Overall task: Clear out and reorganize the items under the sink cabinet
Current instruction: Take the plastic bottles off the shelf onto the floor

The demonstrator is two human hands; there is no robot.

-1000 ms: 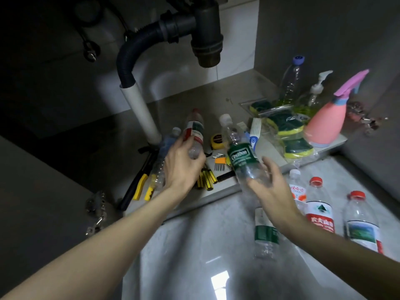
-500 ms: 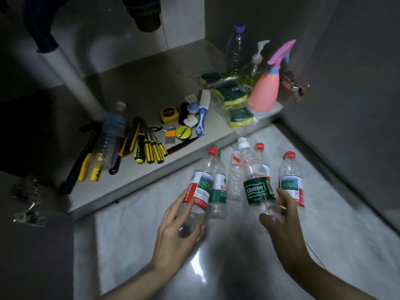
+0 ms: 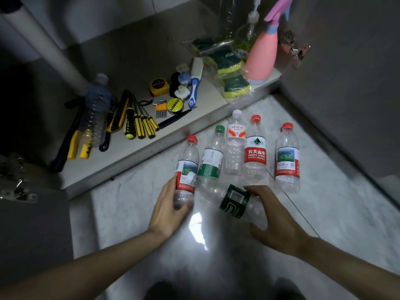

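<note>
- Four empty bottles (image 3: pixel 255 148) are already standing on the floor (image 3: pixel 324 213) in front of the cabinet, so I judge the clearing is well begun but far from finished.
- The left hand (image 3: pixel 168 210) is curling around the lower part of a red-cap bottle (image 3: pixel 186 169), which is upright at the left end of the group.
- The right hand (image 3: pixel 275 217) is holding a green-label bottle (image 3: pixel 234 201) with spread fingers; it is lying tilted, just in front of the group.
- One bottle (image 3: pixel 95 109), the screwdrivers (image 3: pixel 142 124), a tape measure (image 3: pixel 159 85), sponges (image 3: pixel 231 68) and a pink sprayer (image 3: pixel 263 55) are still lying on the cabinet shelf (image 3: pixel 129 152), well apart from both hands.
- The reorganizing is probably not yet started.
</note>
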